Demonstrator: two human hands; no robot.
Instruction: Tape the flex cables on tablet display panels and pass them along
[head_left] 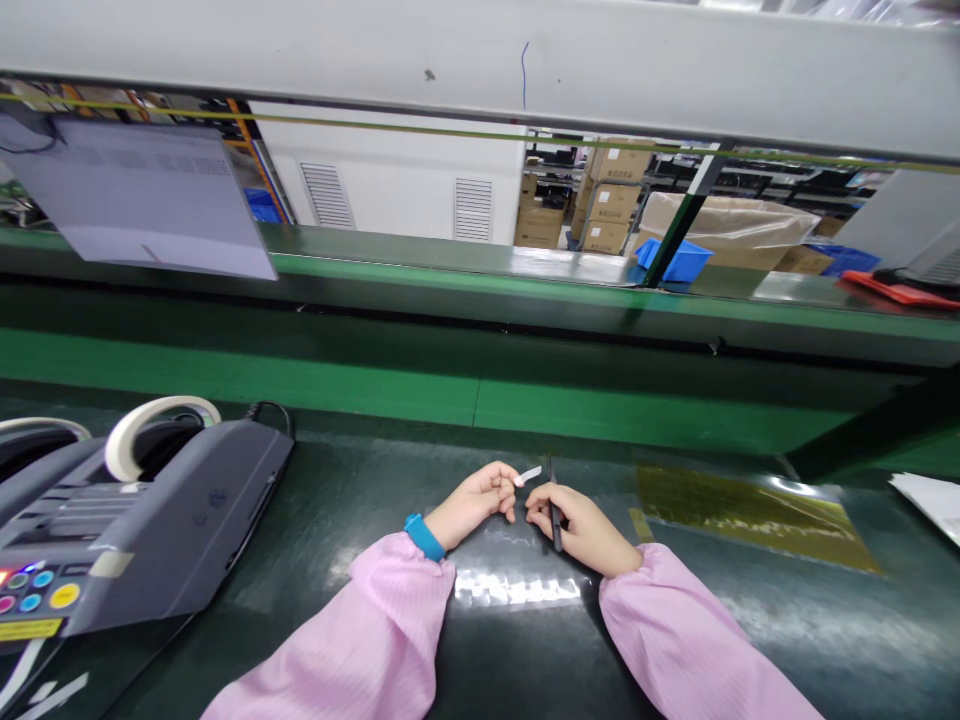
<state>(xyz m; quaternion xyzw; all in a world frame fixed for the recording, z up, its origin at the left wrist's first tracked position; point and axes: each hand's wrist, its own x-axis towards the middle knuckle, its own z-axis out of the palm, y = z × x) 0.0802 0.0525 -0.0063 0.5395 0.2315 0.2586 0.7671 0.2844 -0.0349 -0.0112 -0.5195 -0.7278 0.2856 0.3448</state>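
Between the fingertips of my left hand is a short strip of white tape, its free end sticking out to the right. A blue band circles that wrist. My right hand is closed around a slim black tool, narrow at its far end; whether it is tweezers or a pen I cannot tell. The tool's far end is just right of the tape strip, with a small gap between them. Both hands are close together, low over the dark green bench top.
A grey tape dispenser with a white tape roll and coloured buttons stands at the left. Tape scraps lie beside it. A yellowish film sheet is stuck to the bench at right, with white paper beyond. A raised green ledge runs behind.
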